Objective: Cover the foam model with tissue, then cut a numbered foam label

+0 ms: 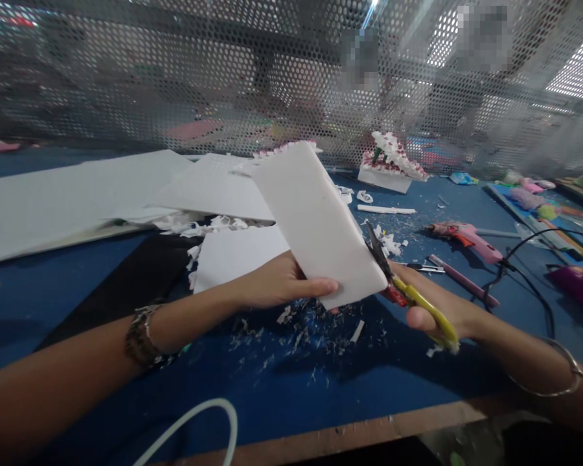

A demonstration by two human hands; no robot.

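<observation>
My left hand (286, 279) grips a white foam board piece (315, 220) near its lower end, thumb on the face and fingers behind. The board is tilted up above the table. In my right hand (432, 304) is a pair of scissors (420, 301) with yellow handles and dark blades. The blades lie along the board's right edge; whether they are cutting into it I cannot tell. A red part (396, 296) shows near the scissors' pivot. White shavings (296, 333) are scattered on the blue table (291, 395) below the board.
White foam sheets (78, 188) lie at the left, over a black sheet (126, 285). At the right are a pink glue gun (471, 239) with a black cord, a pink stick (461, 278) and a cutter knife (425, 266). A white-and-red model (391, 158) stands before the perforated metal screen (199, 84).
</observation>
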